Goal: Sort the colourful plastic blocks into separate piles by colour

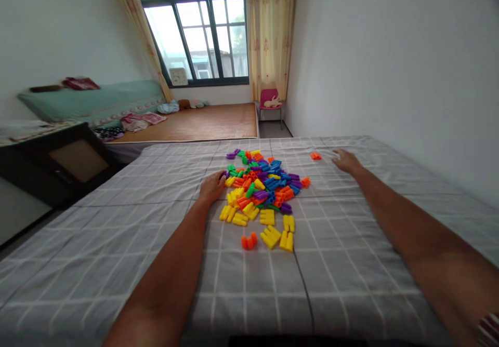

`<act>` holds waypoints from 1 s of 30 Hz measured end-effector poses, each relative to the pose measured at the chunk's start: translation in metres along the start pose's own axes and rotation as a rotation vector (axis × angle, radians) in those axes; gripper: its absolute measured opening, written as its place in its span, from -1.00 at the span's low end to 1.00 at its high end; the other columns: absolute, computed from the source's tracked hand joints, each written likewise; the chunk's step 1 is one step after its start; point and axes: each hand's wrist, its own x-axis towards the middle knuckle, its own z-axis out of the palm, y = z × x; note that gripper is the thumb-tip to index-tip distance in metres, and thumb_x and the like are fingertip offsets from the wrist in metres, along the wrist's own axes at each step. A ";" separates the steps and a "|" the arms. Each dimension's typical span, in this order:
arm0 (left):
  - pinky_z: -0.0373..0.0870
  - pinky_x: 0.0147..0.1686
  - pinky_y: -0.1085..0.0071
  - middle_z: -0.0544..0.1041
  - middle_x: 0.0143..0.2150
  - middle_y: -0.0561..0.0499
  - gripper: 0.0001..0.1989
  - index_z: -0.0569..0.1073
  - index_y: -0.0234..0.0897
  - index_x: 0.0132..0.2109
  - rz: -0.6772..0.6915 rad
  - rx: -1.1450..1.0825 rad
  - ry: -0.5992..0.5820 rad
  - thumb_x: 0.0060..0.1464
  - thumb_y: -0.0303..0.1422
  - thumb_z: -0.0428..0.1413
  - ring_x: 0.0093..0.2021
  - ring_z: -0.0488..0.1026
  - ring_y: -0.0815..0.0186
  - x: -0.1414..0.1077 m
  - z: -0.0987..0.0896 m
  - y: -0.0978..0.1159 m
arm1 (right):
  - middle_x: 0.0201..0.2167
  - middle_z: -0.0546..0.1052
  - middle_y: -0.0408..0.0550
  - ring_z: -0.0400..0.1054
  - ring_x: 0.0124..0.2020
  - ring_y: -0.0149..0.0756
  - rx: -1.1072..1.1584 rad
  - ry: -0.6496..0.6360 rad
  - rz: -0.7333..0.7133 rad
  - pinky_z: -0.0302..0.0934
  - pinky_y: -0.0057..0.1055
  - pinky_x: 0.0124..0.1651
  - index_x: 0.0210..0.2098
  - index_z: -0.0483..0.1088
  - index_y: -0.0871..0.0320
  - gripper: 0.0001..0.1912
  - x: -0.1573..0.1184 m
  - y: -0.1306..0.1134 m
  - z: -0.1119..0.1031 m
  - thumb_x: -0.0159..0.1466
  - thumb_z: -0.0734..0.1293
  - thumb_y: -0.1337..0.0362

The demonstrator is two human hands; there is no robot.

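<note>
A loose pile of plastic building blocks [257, 181] in yellow, orange, blue, purple and green lies on the bed. At its left edge is my left hand [213, 186], fingers bent in around a small purple block [225, 174]. My right hand [346, 160] is to the right of the pile, open above or on the sheet, its fingers stretched leftward and apart from any block. The nearest block to it is an orange one [315, 156]. Closer to me lie several yellow blocks [270, 236] and an orange block [249, 241].
A grey checked sheet [335, 264] covers the bed under the blocks. Beyond stands a second bed with a brown mat [210, 121], cloths and soft toys. A dark cabinet [74, 165] is at left, a pink chair [270, 99] at the back, a white wall [397, 66] at right.
</note>
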 end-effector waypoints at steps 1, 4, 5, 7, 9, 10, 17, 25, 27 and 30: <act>0.27 0.13 0.33 0.45 0.19 -0.04 -0.59 0.38 -0.16 0.19 0.003 0.000 -0.001 0.27 -0.24 -0.11 0.17 0.37 0.21 0.000 0.000 0.000 | 0.04 0.44 0.03 0.38 -0.05 -0.22 0.034 -0.047 -0.055 0.32 -0.19 -0.01 0.04 0.38 0.13 -0.67 0.004 -0.017 0.002 0.34 0.26 0.14; 0.26 0.14 0.34 0.45 0.19 -0.06 -0.57 0.37 -0.19 0.19 0.017 0.005 -0.002 0.27 -0.23 -0.13 0.17 0.36 0.22 0.000 0.002 -0.002 | -0.11 0.56 -0.07 0.41 -0.14 -0.22 0.135 -0.213 -0.236 0.29 -0.33 -0.07 -0.05 0.48 0.10 -0.66 0.005 -0.069 0.010 0.25 0.34 0.09; 0.26 0.14 0.34 0.44 0.19 -0.06 -0.57 0.37 -0.21 0.20 0.020 0.005 -0.003 0.28 -0.22 -0.13 0.17 0.36 0.22 0.000 0.002 -0.002 | -0.18 0.58 -0.09 0.42 -0.19 -0.23 0.157 -0.305 -0.320 0.29 -0.37 -0.10 -0.09 0.51 0.10 -0.66 0.001 -0.084 0.011 0.19 0.39 0.08; 0.26 0.14 0.35 0.44 0.19 -0.06 -0.56 0.38 -0.21 0.19 0.025 0.002 -0.005 0.28 -0.22 -0.14 0.18 0.36 0.22 0.000 0.003 -0.003 | -0.25 0.59 -0.11 0.42 -0.25 -0.25 0.174 -0.527 -0.553 0.28 -0.40 -0.16 -0.13 0.54 0.10 -0.60 -0.014 -0.109 0.012 0.07 0.48 0.08; 0.26 0.14 0.36 0.45 0.19 -0.05 -0.57 0.38 -0.20 0.19 0.031 -0.004 -0.006 0.28 -0.23 -0.14 0.18 0.36 0.23 0.000 0.003 -0.003 | -0.21 0.57 -0.09 0.41 -0.23 -0.24 0.161 -0.668 -0.791 0.26 -0.40 -0.17 -0.11 0.53 0.09 -0.53 -0.033 -0.125 0.011 -0.01 0.52 0.12; 0.26 0.15 0.35 0.45 0.19 -0.05 -0.57 0.38 -0.19 0.19 0.033 -0.007 -0.005 0.28 -0.24 -0.14 0.18 0.36 0.23 0.000 0.003 -0.003 | -0.16 0.56 -0.07 0.41 -0.20 -0.23 0.144 -0.678 -0.868 0.25 -0.40 -0.16 -0.09 0.52 0.09 -0.51 -0.042 -0.130 0.010 -0.02 0.52 0.14; 0.26 0.15 0.34 0.46 0.18 -0.04 -0.58 0.38 -0.18 0.19 0.039 -0.003 -0.004 0.26 -0.24 -0.11 0.17 0.37 0.23 0.001 0.001 -0.003 | -0.33 0.53 -0.10 0.36 -0.32 -0.34 0.165 -0.702 -0.843 0.21 -0.47 -0.28 -0.25 0.49 0.16 -0.66 -0.047 -0.124 0.001 0.07 0.45 0.07; 0.28 0.13 0.35 0.46 0.18 -0.04 -0.56 0.36 -0.19 0.21 0.039 0.025 -0.011 0.27 -0.22 -0.12 0.16 0.38 0.23 0.003 0.000 -0.007 | -0.24 0.56 0.08 0.42 -0.38 -0.35 0.662 -0.055 0.073 0.31 -0.44 -0.35 -0.17 0.39 0.21 -0.54 0.022 -0.006 0.026 0.14 0.37 -0.04; 0.28 0.13 0.34 0.46 0.18 -0.03 -0.56 0.36 -0.18 0.21 0.035 0.028 -0.018 0.27 -0.22 -0.12 0.16 0.38 0.22 0.003 0.000 -0.007 | -0.36 0.56 0.04 0.41 -0.45 -0.34 0.562 0.087 0.266 0.29 -0.44 -0.40 -0.24 0.41 0.22 -0.59 0.031 0.025 0.042 0.12 0.40 0.00; 0.28 0.14 0.32 0.45 0.19 -0.05 -0.56 0.36 -0.20 0.21 0.031 0.033 -0.024 0.27 -0.22 -0.12 0.17 0.37 0.21 0.003 -0.001 -0.007 | -0.52 0.53 -0.05 0.38 -0.53 -0.34 0.450 0.093 0.344 0.25 -0.45 -0.46 -0.31 0.45 0.21 -0.67 0.037 0.052 0.058 0.14 0.37 0.03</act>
